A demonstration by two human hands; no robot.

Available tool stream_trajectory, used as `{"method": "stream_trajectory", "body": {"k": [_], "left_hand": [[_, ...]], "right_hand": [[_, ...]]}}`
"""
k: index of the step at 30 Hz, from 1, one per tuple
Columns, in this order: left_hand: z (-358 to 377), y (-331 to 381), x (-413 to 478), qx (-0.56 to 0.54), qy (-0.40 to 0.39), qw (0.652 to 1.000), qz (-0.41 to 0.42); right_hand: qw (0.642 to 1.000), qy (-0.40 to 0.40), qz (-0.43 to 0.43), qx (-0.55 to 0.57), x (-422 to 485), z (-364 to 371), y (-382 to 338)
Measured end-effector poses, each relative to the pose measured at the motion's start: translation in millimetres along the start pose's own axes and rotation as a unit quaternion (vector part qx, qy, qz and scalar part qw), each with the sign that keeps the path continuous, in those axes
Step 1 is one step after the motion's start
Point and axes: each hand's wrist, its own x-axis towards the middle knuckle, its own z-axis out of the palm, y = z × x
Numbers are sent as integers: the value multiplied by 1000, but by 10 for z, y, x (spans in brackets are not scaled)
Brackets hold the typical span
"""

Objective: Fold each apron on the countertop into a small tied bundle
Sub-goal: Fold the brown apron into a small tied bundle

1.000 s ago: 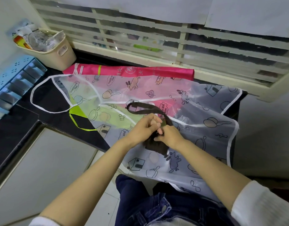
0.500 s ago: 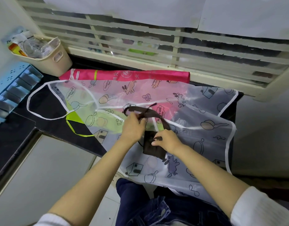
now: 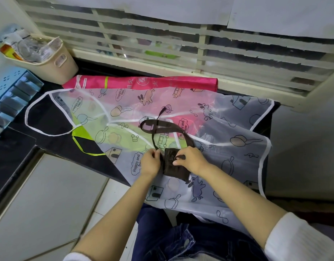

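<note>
A dark brown apron folded into a small bundle (image 3: 174,166) lies on a translucent cartoon-print apron (image 3: 228,129) spread over the black countertop (image 3: 55,146). Its brown straps (image 3: 158,127) loop away from me across the print apron. My left hand (image 3: 150,162) pinches a strap at the bundle's left edge. My right hand (image 3: 190,159) holds the bundle's top right, pinching a short strap end over it. A pink apron (image 3: 143,82) lies folded long by the window. A lime-green apron (image 3: 81,134) shows under the translucent one.
A beige basket (image 3: 55,65) of packets stands at the back left. A blue rack (image 3: 10,95) lines the left wall. The window grille (image 3: 200,46) runs along the back. The print apron hangs over the counter's front edge above my jeans (image 3: 181,242).
My left hand came down from the strap loop to the bundle's left edge. The strap now trails in a longer loop with its end sticking up. My right hand stayed on the bundle.
</note>
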Motion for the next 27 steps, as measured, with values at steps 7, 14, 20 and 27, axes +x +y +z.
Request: {"method": "stream_trajectory", "body": {"k": [7, 14, 20, 27], "left_hand": [[28, 98, -323, -131, -29, 975, 175], [125, 41, -207, -4, -81, 962, 262], [159, 28, -204, 60, -89, 957, 269], [175, 57, -220, 77, -73, 966, 235]], "right_hand": [[1000, -3, 2, -2, -34, -3, -3], [999, -21, 2, -31, -69, -76, -37], [995, -59, 27, -71, -74, -447, -34], [999, -13, 26, 14, 45, -744, -173]]}}
